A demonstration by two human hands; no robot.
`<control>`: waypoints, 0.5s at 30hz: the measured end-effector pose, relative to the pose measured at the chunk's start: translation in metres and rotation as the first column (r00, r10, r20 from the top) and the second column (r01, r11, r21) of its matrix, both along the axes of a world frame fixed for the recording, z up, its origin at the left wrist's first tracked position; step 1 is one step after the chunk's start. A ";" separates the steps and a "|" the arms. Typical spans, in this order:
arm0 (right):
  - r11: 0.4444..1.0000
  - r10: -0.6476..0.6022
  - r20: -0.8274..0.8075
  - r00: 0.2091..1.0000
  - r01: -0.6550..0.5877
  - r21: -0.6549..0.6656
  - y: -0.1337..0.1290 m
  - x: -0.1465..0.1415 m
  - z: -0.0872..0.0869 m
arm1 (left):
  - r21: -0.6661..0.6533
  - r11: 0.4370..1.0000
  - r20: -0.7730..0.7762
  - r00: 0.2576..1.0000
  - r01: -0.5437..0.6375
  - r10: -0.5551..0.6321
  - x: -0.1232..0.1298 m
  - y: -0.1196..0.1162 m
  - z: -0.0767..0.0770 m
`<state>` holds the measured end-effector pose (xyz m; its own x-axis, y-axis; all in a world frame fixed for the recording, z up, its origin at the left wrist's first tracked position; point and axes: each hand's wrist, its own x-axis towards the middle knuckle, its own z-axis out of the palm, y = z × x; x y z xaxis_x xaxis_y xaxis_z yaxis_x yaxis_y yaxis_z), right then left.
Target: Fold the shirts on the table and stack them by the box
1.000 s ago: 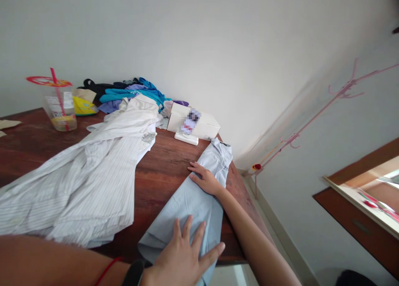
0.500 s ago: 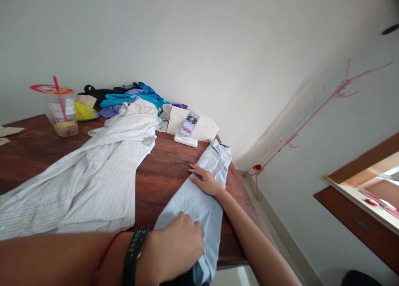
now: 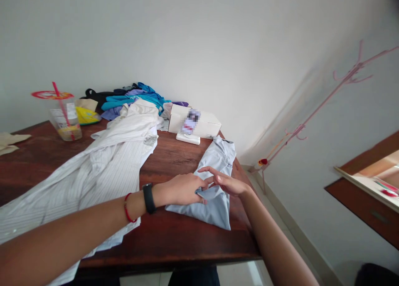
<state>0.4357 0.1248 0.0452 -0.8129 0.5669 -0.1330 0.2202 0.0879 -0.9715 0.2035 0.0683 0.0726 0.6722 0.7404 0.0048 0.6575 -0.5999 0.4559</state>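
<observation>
A light blue garment (image 3: 199,213) lies near the table's right side, its lower end folded up over the rest. My left hand (image 3: 183,189), with a black band and a red string on the wrist, is closed on the folded-up edge of this cloth. Right beside it, my right hand (image 3: 229,183) is over the garment with its fingers apart, the fingertips close to my left hand. To the left, a white striped shirt (image 3: 115,169) is spread lengthwise and hangs over the table's front edge.
On the brown table (image 3: 174,161) are a plastic cup (image 3: 67,122) with a red straw, a yellow packet (image 3: 87,116), a pile of clothes (image 3: 134,99), a white box (image 3: 205,124) and a white stand (image 3: 188,139). A pink rack (image 3: 321,103) stands at the right.
My left hand has moved forward with the garment's lower end, which is now folded up. My right hand has lifted from lying flat on the cloth and sits beside my left.
</observation>
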 end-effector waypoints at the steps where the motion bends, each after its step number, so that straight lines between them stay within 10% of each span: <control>1: 1.000 0.025 0.009 1.000 -0.025 0.010 -0.001 0.001 0.001 | -0.029 0.999 0.010 1.000 -0.025 0.025 -0.001 0.004 -0.005; 9: 0.959 -0.003 0.064 0.998 -0.016 0.284 -0.003 -0.003 0.006 | -0.353 0.935 0.190 0.978 -0.016 0.089 -0.009 0.033 -0.025; 15: 0.958 -0.269 -0.181 0.946 0.282 0.046 0.013 0.019 0.004 | -0.898 0.398 0.375 0.799 0.187 0.470 -0.038 0.058 -0.012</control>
<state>0.4545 0.1380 0.0489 -0.6306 0.7750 0.0420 0.0769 0.1162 -0.9902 0.1656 0.1265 0.0602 0.6727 0.6145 -0.4121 0.1529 0.4295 0.8900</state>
